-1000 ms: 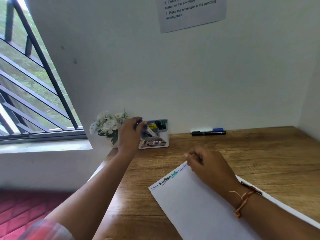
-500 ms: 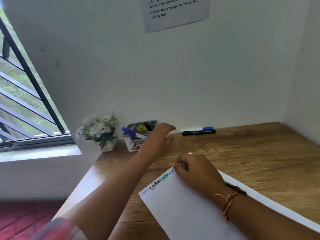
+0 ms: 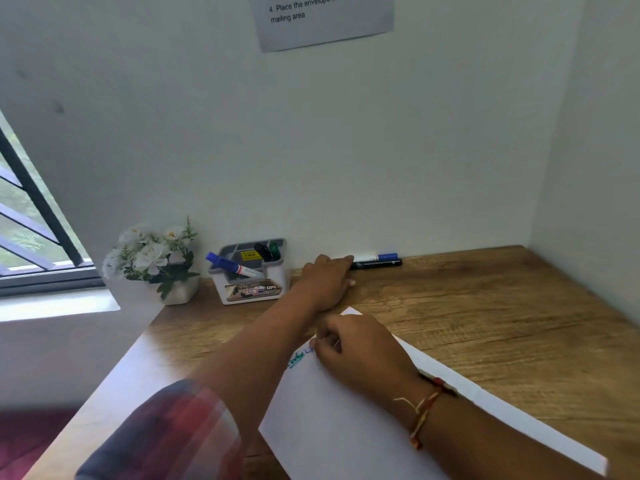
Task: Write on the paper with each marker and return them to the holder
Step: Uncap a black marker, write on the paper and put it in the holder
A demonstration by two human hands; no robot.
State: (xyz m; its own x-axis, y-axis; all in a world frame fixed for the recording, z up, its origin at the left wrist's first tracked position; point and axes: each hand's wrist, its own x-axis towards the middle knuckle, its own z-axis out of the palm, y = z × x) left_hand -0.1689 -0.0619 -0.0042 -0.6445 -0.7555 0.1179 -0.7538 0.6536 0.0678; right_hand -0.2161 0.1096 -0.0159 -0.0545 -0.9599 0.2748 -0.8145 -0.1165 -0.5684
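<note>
The black marker (image 3: 377,263) lay on the table (image 3: 485,323) against the back wall, touching a white marker with a blue cap (image 3: 379,256) behind it, both capped, slim and round-barrelled. The left grip (image 3: 325,282) was released, its fingers stretched flat so that the tips met the near ends of the pair, the thumb apart on the wood. Because the two barrels lay pressed together, a careless pinch could have lifted both, or nudged one so that it rolled along the wall out of reach. The left forearm crossed just beside the holder (image 3: 249,289), where a blue marker (image 3: 232,266) leaned loosely over the front rim while a black one and a green one stood at the back; a sideways sweep could have tipped the leaning one out. The right grip (image 3: 360,348) rested curled on the paper (image 3: 346,427) near the coloured writing (image 3: 298,358); I cannot tell whether it held anything, and dragging it might have smeared ink.
</note>
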